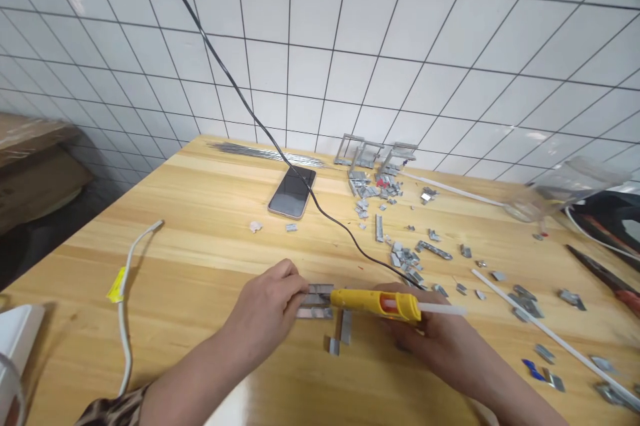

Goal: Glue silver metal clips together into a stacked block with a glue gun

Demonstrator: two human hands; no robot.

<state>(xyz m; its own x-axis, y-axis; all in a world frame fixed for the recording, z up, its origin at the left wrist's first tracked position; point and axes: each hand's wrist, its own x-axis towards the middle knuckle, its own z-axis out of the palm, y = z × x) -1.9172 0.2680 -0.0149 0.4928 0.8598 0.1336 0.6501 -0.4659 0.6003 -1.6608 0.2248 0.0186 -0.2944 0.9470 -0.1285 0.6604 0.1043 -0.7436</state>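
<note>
My right hand (430, 326) is closed around a yellow glue gun (367, 304), with a white glue stick (443, 309) poking out of its back end. The gun's nozzle points left and meets a small grey metal piece (316, 311) made of flat channel strips. My left hand (273, 306) pinches the left end of that metal piece, fingertips pressed together. Just below the nozzle, two more small grey metal pieces (346, 327) lie on the wooden table (200, 246). The gun's trigger and most of my right fingers are hidden behind its body.
A black cord (345, 223) crosses from the wall to the gun. A phone (293, 193) lies behind my hands, near thin metal rods (265, 154). Metal frames (395, 158) and scattered scraps (405, 256) cover the right side, with pliers (600, 276) and a clear jar (565, 189). A white cable (125, 326) lies left.
</note>
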